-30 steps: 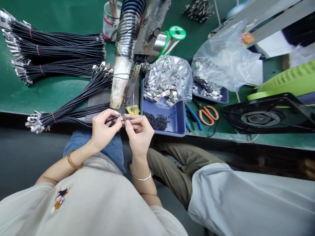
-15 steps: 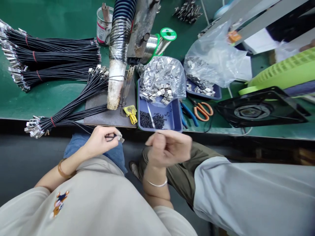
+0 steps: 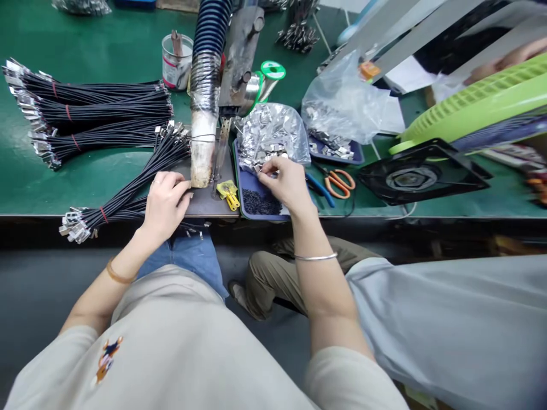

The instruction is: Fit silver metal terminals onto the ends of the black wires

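My left hand [image 3: 164, 205] is at the bench edge, over the black cables [image 3: 141, 165]. Its thumb and forefinger are bent, with a small gap between the tips, and I see nothing held there. Below it, a few cable ends with small metal tips [image 3: 194, 232] hang over the edge. My right hand [image 3: 284, 181] reaches over the blue tray [image 3: 240, 199]. Its thumb and fingers pinch at the silvery metal connector shells [image 3: 273, 149] by the mouth of a clear plastic bag [image 3: 294, 128]. Small black parts [image 3: 258, 202] lie in the tray's near end.
A suction hose [image 3: 200, 156] hangs beside a metal post [image 3: 241, 57]. Yellow clips [image 3: 229, 195], orange-handled scissors [image 3: 339, 183] and blue-handled pliers [image 3: 320, 189] lie near the front edge. A black fan [image 3: 412, 177] stands right. Another person's leg [image 3: 273, 279] is close on my right.
My right hand has moved forward from above my lap to the tray. My left hand has moved up to the bench edge, and the connector-ended cable it held is no longer in its fingers.
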`<state>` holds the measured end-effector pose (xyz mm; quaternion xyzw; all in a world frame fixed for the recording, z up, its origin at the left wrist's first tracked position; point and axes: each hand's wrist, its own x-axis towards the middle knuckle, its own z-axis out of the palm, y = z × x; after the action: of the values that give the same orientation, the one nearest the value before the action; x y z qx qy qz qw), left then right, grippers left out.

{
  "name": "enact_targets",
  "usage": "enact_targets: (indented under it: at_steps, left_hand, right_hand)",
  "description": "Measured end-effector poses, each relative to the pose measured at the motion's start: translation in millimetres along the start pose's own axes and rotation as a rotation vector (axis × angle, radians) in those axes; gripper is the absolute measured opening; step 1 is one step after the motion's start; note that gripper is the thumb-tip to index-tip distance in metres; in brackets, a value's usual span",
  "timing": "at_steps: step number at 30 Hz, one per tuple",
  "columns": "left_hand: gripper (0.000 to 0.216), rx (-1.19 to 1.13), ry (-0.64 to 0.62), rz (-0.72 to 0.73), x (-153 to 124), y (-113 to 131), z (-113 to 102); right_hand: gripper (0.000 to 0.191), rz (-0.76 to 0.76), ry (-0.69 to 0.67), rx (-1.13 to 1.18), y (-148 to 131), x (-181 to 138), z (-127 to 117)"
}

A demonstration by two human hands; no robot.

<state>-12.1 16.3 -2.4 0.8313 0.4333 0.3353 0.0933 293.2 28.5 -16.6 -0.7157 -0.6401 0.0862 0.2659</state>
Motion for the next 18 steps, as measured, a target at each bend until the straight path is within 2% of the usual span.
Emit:
enact_targets:
  at_steps: [3,8,14,18]
  left_hand:
    - [0.015,0.077,-0.109,-0.010,6,-9,8]
    - [0.024,-0.068,-0.024,0.049,-8,-10,12]
    - [0.021,-0.223,0.059,0.088,-16,-1,0]
    - [0.015,-0.366,-0.033,0.143,-15,6,-10]
  right_hand:
    - [0.011,0.039,-0.007,-0.057,-6,-14,-5]
    - [0.007,0.018,0.011,-0.169,-11,-38,-14]
    - [0.013,-0.062,-0.052,-0.324,-9,-31,-17]
    - [0.016,-0.068,-0.069,-0.256,-5,-23,-20]
